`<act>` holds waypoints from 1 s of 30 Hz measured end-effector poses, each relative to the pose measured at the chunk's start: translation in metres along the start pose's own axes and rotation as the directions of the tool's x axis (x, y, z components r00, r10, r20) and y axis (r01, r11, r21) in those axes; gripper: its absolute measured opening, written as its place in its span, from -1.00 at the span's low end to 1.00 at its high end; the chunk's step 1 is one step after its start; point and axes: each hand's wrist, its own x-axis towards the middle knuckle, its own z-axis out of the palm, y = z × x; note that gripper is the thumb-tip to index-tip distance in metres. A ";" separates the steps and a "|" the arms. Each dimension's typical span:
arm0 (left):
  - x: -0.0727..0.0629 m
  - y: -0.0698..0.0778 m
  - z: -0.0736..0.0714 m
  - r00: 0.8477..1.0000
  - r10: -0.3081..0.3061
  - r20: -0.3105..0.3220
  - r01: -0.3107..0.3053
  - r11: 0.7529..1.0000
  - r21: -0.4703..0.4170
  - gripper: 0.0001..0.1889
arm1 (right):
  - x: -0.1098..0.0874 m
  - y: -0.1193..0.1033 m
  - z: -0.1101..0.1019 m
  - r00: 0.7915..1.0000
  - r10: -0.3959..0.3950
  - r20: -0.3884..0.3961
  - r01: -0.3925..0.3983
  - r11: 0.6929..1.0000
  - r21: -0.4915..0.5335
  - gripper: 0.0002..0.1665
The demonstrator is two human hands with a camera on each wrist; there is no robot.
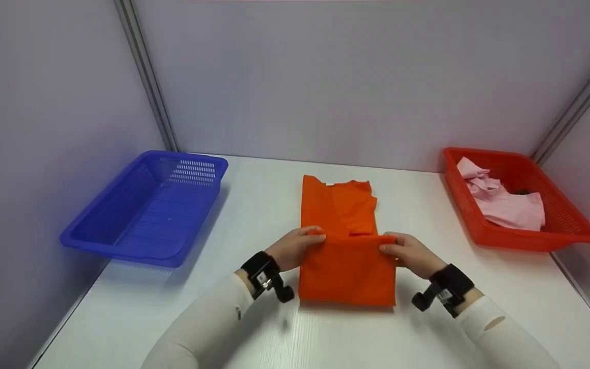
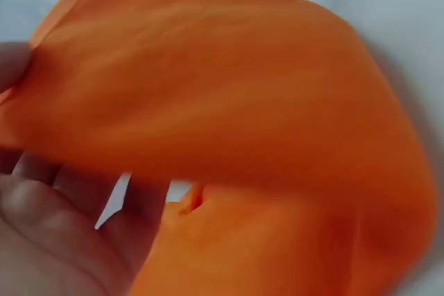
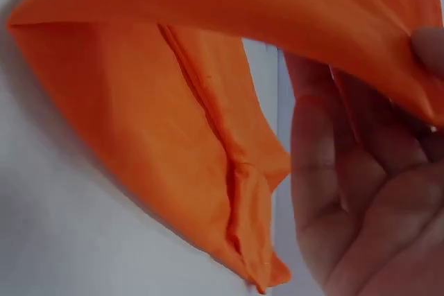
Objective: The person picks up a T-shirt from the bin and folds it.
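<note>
An orange garment [image 1: 347, 269], partly folded into a long narrow shape, lies on the white table in the head view. Its lower part is turned up and over, forming a raised flap. My left hand [image 1: 296, 248] pinches the flap's left corner between thumb and fingers. At the opposite corner my right hand [image 1: 414, 253] pinches the same edge. In the left wrist view the flap [image 2: 222, 95] stretches across from the thumb, lifted over the layer below. The right wrist view shows the flap [image 3: 229, 5] arching above the folded layers, the right palm beneath its corner.
A blue plastic basket [image 1: 195, 205] stands at the left of the table [image 1: 259, 200]. On the right, a red basket [image 1: 505, 239] holds pink cloth [image 1: 511, 209]. Pale panels [image 1: 325, 82] enclose the table at the back and sides.
</note>
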 end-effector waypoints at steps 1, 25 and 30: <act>0.010 -0.001 0.000 0.999 -0.024 -0.022 0.022 0.994 -0.111 -0.96 | 0.008 0.003 0.000 0.999 0.033 -0.034 -0.029 0.993 0.117 -0.86; 0.072 -0.022 -0.025 0.813 -0.309 -0.493 0.192 0.942 -0.274 -0.53 | 0.083 0.048 0.001 0.874 0.432 -0.224 -0.265 0.808 0.527 -0.61; 0.071 -0.025 -0.027 0.845 -0.304 -0.440 0.183 0.937 -0.297 -0.55 | 0.084 0.050 0.003 0.870 0.447 -0.207 -0.258 0.771 0.583 -0.60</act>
